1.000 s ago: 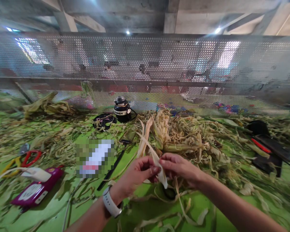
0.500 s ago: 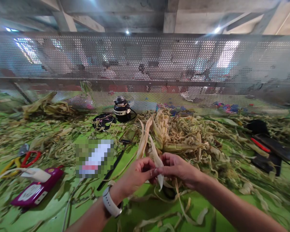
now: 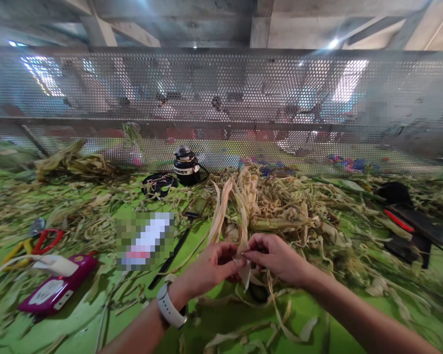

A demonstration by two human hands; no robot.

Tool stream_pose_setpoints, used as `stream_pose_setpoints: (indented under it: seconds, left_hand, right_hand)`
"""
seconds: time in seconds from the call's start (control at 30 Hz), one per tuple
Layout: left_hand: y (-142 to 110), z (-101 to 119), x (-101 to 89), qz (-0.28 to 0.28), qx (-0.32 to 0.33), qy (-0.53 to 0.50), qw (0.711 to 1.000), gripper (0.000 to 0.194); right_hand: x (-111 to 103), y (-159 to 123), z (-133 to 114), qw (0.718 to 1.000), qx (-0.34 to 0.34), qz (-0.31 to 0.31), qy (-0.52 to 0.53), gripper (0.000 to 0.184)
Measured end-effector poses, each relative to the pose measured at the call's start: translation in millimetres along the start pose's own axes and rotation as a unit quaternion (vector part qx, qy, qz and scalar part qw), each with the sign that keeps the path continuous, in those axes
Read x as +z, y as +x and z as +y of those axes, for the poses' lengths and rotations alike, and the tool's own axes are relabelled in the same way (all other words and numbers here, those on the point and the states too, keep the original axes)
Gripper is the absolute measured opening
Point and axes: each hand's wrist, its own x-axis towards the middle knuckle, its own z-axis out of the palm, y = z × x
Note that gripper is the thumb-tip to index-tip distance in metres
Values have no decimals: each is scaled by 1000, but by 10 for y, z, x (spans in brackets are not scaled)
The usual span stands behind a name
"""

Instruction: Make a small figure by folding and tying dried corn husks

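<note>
My left hand (image 3: pixel 208 268), with a white-strapped watch (image 3: pixel 171 307) on the wrist, pinches a pale dried corn husk (image 3: pixel 246 275). The fingers of my right hand (image 3: pixel 280 258) close on the same piece from the other side, the fingertips of both hands almost touching. The husk's lower tip hangs below the fingers. A tan husk strip (image 3: pixel 243 216) runs down to my fingertips from the heap behind; whether it joins the held piece is hidden. Under my hands, a dark round object (image 3: pixel 258 293) is partly covered.
Loose husks (image 3: pixel 284 196) cover much of the green table. Left are a purple power strip (image 3: pixel 57 290), red-and-yellow-handled cutters (image 3: pixel 46 241), a blurred-out bright device (image 3: pixel 147 241) and a black stick (image 3: pixel 173 255). A black jug (image 3: pixel 186 167) stands before a perforated metal screen (image 3: pixel 221 88).
The pale husk's upper end, which leaned left and then stood upright above my fingers, no longer shows there. A tan strip now reaches my fingertips. My right fingers have shifted slightly.
</note>
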Motion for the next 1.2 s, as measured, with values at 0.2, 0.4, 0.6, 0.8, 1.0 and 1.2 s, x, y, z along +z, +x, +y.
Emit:
stream_pose_setpoints:
  seconds: [0.2,0.4,0.6,0.8,1.0,1.2]
  left_hand:
    - [-9,-30,-13,-35,-9,47,998,34]
    - [-29,-2,-34,-73,-34,22,996,35]
    - [-28,-4,-28,-76,-34,24,996,35]
    - [-1,-61,-25,-77,-31,64,994,34]
    - [-12,-49,-10,-68,-10,92,993,31]
    - [-17,-52,-10,-55,44,156,985,30]
  right_hand:
    - [-32,-27,-11,998,-23,-35,-43,17]
    - [-69,-47,-33,994,-21,-108,-10,26]
    - [-107,-46,-11,995,-30,-87,-48,21]
    - [-101,-86,-52,984,-42,-49,-167,10]
    - [-70,-147,-102,964,-72,-19,-256,11]
    - [-33,-147,-82,945,-100,-9,-310,18]
